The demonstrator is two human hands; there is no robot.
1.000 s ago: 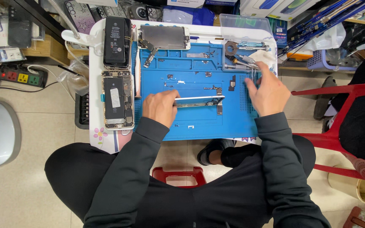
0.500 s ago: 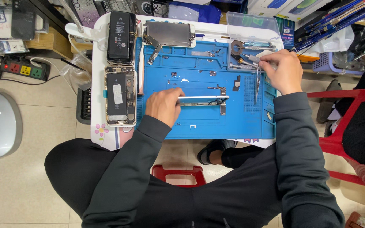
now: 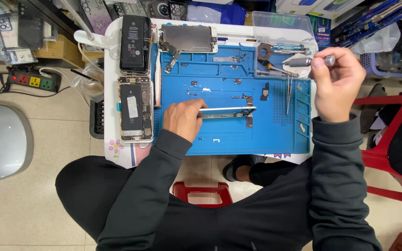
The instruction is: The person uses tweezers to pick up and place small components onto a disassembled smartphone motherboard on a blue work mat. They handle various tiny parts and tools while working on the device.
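Note:
My left hand (image 3: 184, 119) grips the left end of a thin phone screen panel (image 3: 229, 110) held on its edge over the blue work mat (image 3: 210, 74). My right hand (image 3: 337, 83) is raised at the mat's right side and holds a small silver screwdriver (image 3: 309, 61) by its grey handle. Just left of that hand stands a clear plastic tray (image 3: 280, 28) with more screwdrivers. Tweezers (image 3: 288, 94) lie on the mat below the tray. An opened phone body (image 3: 135, 108) lies left of the mat, with a black battery (image 3: 135, 42) above it.
A metal shield plate (image 3: 188, 38) lies at the mat's top. Several tiny screws and small parts are scattered over the mat. A power strip (image 3: 33, 81) sits on the floor at left, a red plastic chair (image 3: 387, 139) at right, a red stool (image 3: 203, 193) under me.
My right hand moved from the mat up to the tray at the right and picked up the silver screwdriver. The left hand kept holding the screen panel in place.

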